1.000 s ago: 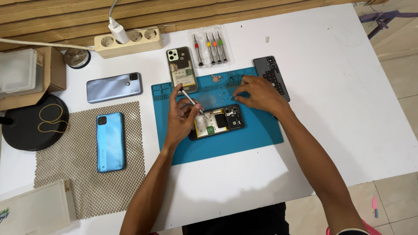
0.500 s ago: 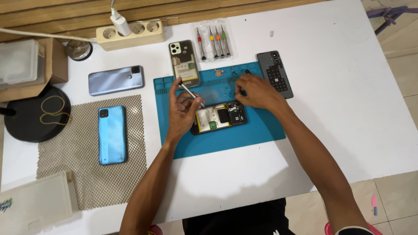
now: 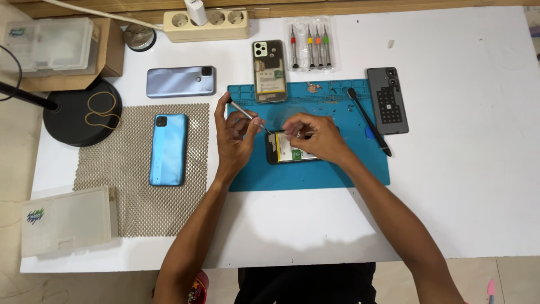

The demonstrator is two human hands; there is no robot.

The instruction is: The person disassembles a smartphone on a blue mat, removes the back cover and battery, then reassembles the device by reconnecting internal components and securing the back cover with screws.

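Left hand [image 3: 236,135] closed round a thin screwdriver [image 3: 246,114], pinched near the tip end, shaft slanting up and away to its left; tip points down at the top left corner of the opened phone [image 3: 292,149], likely so the blade meets a screw there, though the screw itself is too small to see; right hand [image 3: 315,138] lies on the phone just right of the left hand, fingers curled and pressing down, probably to keep the body steady; whether it pinches anything small, cannot tell; phone lies back-off, face down, directly under both hands on the blue work mat [image 3: 337,174], which probably keeps loose parts from rolling; second opened phone [image 3: 269,70] lies beyond the left hand at the mat's far edge; black pry tool [image 3: 368,121] lies slanted just right of the right hand; removed back cover [image 3: 387,100] further right, off the mat on the bench [image 3: 461,169]; packet of screwdrivers [image 3: 309,45] beyond both hands; two blue phones [image 3: 169,149] well left of the left hand, nearer one on mesh pad [image 3: 124,186].
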